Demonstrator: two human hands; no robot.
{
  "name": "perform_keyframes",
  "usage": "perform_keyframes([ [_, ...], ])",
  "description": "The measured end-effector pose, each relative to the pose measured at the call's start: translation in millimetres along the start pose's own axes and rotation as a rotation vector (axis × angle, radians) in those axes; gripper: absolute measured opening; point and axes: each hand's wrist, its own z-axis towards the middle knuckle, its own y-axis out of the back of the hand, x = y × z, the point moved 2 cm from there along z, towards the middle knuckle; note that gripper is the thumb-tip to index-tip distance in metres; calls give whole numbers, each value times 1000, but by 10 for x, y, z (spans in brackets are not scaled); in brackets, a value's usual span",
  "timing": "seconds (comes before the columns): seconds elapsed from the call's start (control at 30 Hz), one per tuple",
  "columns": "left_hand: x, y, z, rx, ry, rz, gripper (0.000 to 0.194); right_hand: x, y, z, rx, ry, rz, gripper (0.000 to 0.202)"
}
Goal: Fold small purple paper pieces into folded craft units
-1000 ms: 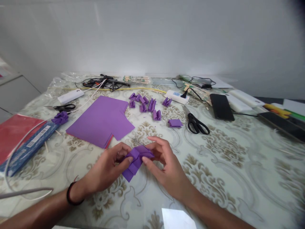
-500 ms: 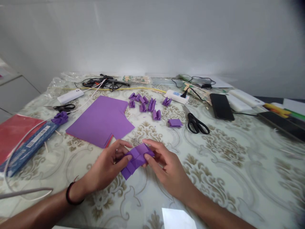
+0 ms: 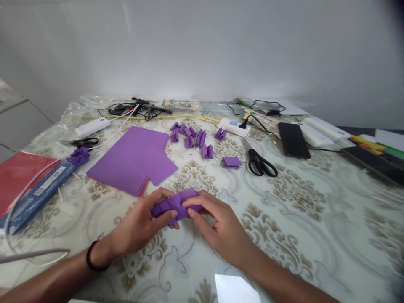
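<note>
A creased piece of purple paper is held between both hands, just above the tabletop. My left hand grips its left end, thumb on top and fingers behind. On the right side, my right hand pinches the paper with thumb and index finger near its middle. Beyond the hands lie several small folded purple paper pieces, and one flatter folded piece sits nearer the scissors. Purple paper sheets with red showing beneath lie to the left.
Black-handled scissors rest at right, a second pair at left. A white power strip, a phone and cables line the back. A purple paper flower sits by a blue package.
The purple paper has turned and its face has tilted. My right index finger has come from behind the far edge onto the front of the paper.
</note>
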Motion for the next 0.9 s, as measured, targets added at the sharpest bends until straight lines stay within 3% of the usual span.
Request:
perform_keyframes([
  [0.23, 7, 56, -1, -40, -59, 232, 12, -43, -37, 5, 56, -66, -8, 22],
  [0.43, -2, 55, -14, -20, -46, 172, 13, -101, -46, 7, 58, -107, -23, 30],
  [0.6, 9, 56, -32, -52, -25, 211, 13, -112, -48, 21, 57, -209, 62, 17],
  [0.8, 2, 57, -32, -78, -70, 277, 13, -85, -64, 26, 110, -103, 131, 13],
  [0.9, 11, 35, -30, -79, -80, 197, 8, -80, -59, 24, 91, -52, 80, 13],
])
